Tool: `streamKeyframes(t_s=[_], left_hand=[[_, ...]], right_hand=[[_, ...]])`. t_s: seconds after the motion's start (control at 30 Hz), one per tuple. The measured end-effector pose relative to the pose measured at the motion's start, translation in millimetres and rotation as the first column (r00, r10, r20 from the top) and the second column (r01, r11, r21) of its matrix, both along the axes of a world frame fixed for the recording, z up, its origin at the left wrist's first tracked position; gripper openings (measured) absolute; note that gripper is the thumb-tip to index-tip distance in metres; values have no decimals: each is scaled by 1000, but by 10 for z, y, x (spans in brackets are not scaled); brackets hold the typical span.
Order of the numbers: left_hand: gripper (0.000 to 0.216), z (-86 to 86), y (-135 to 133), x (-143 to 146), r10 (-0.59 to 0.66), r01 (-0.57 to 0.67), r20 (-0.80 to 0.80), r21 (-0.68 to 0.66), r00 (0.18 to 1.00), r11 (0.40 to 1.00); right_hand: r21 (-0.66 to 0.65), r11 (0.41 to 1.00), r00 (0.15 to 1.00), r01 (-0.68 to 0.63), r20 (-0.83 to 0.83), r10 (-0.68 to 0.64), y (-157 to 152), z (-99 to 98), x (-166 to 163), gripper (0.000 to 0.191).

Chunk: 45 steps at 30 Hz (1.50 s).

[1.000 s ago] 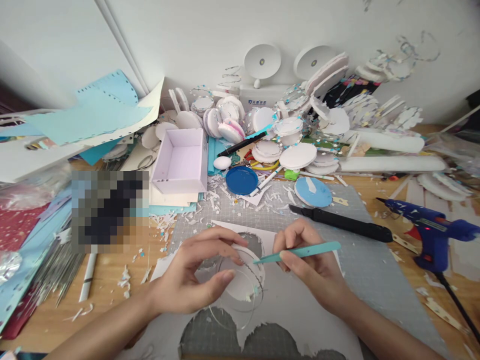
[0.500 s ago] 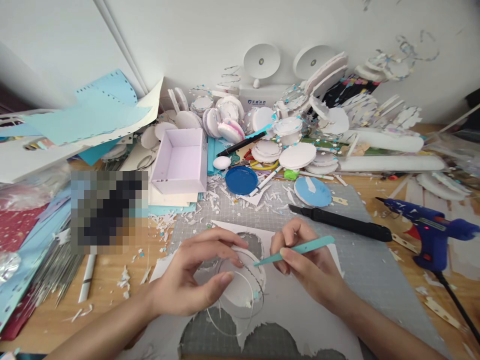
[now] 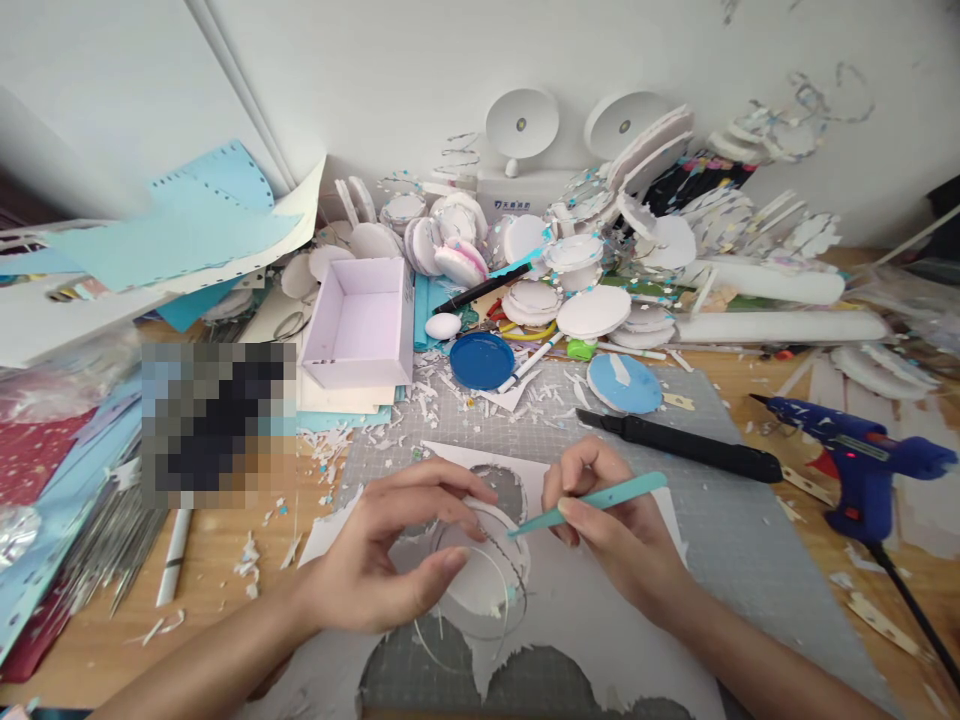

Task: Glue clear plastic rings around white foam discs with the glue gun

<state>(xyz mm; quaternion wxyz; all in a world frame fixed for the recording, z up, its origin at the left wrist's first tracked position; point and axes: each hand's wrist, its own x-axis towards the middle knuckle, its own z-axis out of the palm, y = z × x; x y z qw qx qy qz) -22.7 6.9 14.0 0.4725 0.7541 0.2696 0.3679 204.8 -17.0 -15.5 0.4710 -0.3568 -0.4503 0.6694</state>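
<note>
The left hand (image 3: 382,565) is curled around a small white disc (image 3: 480,580), with the thumb on its near edge and the fingers arched over its far edge, so the disc is held just above the grey cutting mat (image 3: 735,530) near the front of the table. A thin wire loop (image 3: 450,655) runs around the disc and hangs out below it. The right hand (image 3: 611,535) is closed on a pair of teal tweezers (image 3: 596,500), pinched between the thumb and forefinger. The tweezer tip points left and meets the upper right edge of the disc; whether it grips anything there is too small to tell. Under both hands lies a white sheet of paper (image 3: 600,640) with round holes cut out of it, and the mat shows through them. Behind the right hand a black craft knife (image 3: 682,447) lies slanted on the mat, and a pale blue disc (image 3: 625,382) sits just beyond it. A blue glue gun (image 3: 862,455) rests at the right of the table, well apart from the hands. Farther back are a dark blue lid (image 3: 482,360), an open white box (image 3: 360,320) and a pile of white discs (image 3: 592,310) among paper scraps.
</note>
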Motion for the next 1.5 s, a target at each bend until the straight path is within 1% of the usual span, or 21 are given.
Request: streamKeyframes(t_s=[0.13,0.43,0.5,0.6,0.67,0.73,0.8,0.87,0.97,1.07,1.13,1.17,1.2,1.27,1.33,1.4,1.43,1.5], left_hand=[[16,5,3,1,1,-1,-3,-12,1000,1000],[14,7,-6,-18,5,-5,7,-38,1000,999],[15,27,0,-15,13,-12,11,-56,1000,998],[19,49,8,-19,21,-20,12,-76,1000,997],[20,48,15,-27,12,-12,0,-76,1000,997],[21,34,26,-33,-9,6,-35,-73,999,997],[21,15,38,-30,-28,21,-95,-73,995,997],[22,-1,48,-19,-37,24,-171,-79,984,997],[27,-20,55,4,-45,28,-238,-75,970,997],[31,-41,57,3,-36,28,-225,-38,974,999],[35,-57,58,-20,-6,2,-210,-20,978,1000],[37,-62,60,-36,6,-10,-210,-19,978,1000],[39,-65,61,-53,12,-16,-211,-19,977,1000],[50,-57,65,-84,-16,15,-224,-6,975,1000],[71,-32,69,-99,-74,88,-265,41,961,995],[88,-2,73,-96,-105,156,-362,114,926,981],[91,9,75,-89,-101,182,-422,156,901,971],[86,16,79,-75,-67,218,-519,235,852,947]], right_hand=[[-12,1000,1000,0,-1,0,-1,16,-4,13],[-82,996,994,-34,-102,25,24,38,-17,14],[-91,996,993,10,-117,-21,53,50,-14,15],[-96,984,982,149,-106,-159,113,94,11,16],[-56,964,963,258,-71,-262,154,127,45,15],[9,932,932,362,-25,-362,190,151,88,14],[80,883,885,462,18,-465,222,163,133,12],[143,821,825,553,45,-563,252,161,172,9],[216,743,746,634,84,-661,297,132,217,8],[348,672,662,654,168,-731,343,93,249,8],[452,622,598,640,215,-772,372,83,266,9],[493,608,575,622,240,-782,385,83,273,10],[518,607,561,602,267,-784,395,88,278,10],[536,627,552,566,318,-771,406,99,283,12],[539,635,545,553,343,-765,405,106,282,15],[551,631,535,546,351,-769,394,106,278,16],[563,627,529,538,354,-771,388,104,276,16],[589,627,521,510,369,-770,375,99,274,15]])
